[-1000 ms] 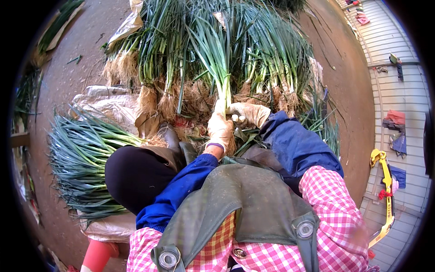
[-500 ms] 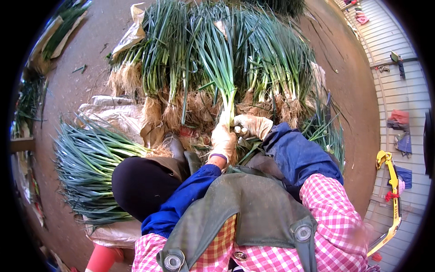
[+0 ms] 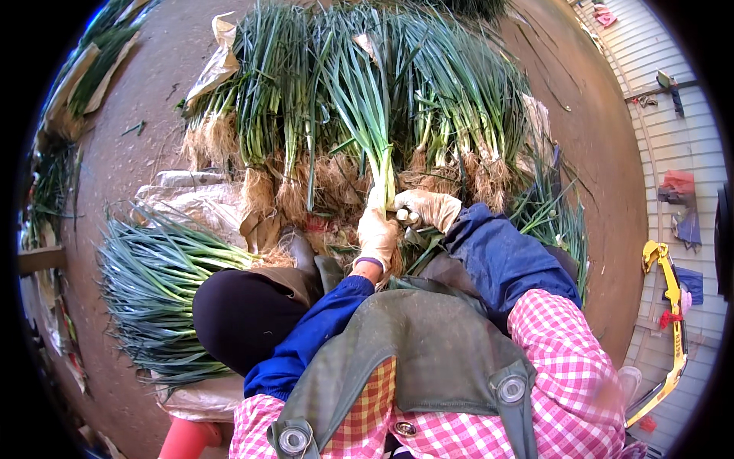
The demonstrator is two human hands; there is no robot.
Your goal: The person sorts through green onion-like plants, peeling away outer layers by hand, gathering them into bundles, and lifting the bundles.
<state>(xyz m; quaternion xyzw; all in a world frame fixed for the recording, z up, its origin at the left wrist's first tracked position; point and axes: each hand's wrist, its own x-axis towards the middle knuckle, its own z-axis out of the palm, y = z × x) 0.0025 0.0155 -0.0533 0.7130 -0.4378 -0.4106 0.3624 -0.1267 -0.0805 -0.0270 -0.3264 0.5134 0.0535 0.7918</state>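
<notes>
My left hand (image 3: 378,239), in a pale work glove, is closed around a small bunch of green onions (image 3: 370,115). Their pale stalks rise from the fist and their long green leaves fan out away from me. Beside it, my gloved right hand (image 3: 430,209) has its fingers curled in against the lower stalks, with whitish fingertips showing. Whatever those fingers pinch is hidden. Brown roots hang below my left hand. Beyond both hands lies a wide row of unbunched green onions (image 3: 275,99) with their roots toward me.
A heap of green onions (image 3: 164,291) lies at my left, by my dark-covered knee (image 3: 248,317). Crumpled pale sacking (image 3: 195,200) is spread beyond it. More green leaves (image 3: 558,222) lie at right. A red stool-like object (image 3: 187,437) shows at lower left; a corrugated wall (image 3: 673,168) stands at right.
Both hands keep nearly the same place and grip on the green onions. The whole view has shifted slightly.
</notes>
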